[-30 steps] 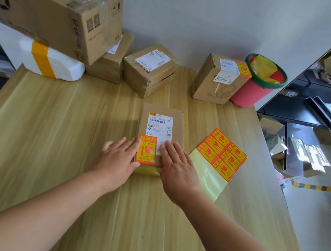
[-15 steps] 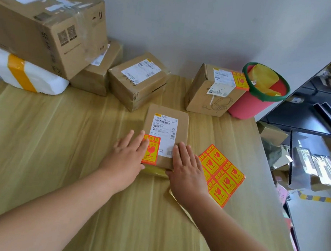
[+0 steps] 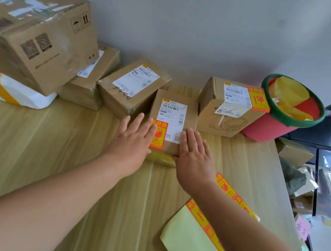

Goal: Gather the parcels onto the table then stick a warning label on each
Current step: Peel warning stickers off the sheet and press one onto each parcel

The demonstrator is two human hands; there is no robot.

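Pressing labelled flat brown cardboard parcel (image 3: 190,115); left hand (image 3: 133,142), right hand (image 3: 194,158) flat, fingers (image 3: 189,137) straight (nothing gripped). Next, likely: peel from orange-yellow sticker sheet (image 3: 192,239).

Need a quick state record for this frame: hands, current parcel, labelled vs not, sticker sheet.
left hand: flat at the flat parcel left edge, fingers overlapping its warning label
right hand: flat on the parcel's near right corner
also labelled: headphone box
no label seen: tilted box, big box, white bag
sticker sheet: on table, under right forearm
bin: right of headphone box
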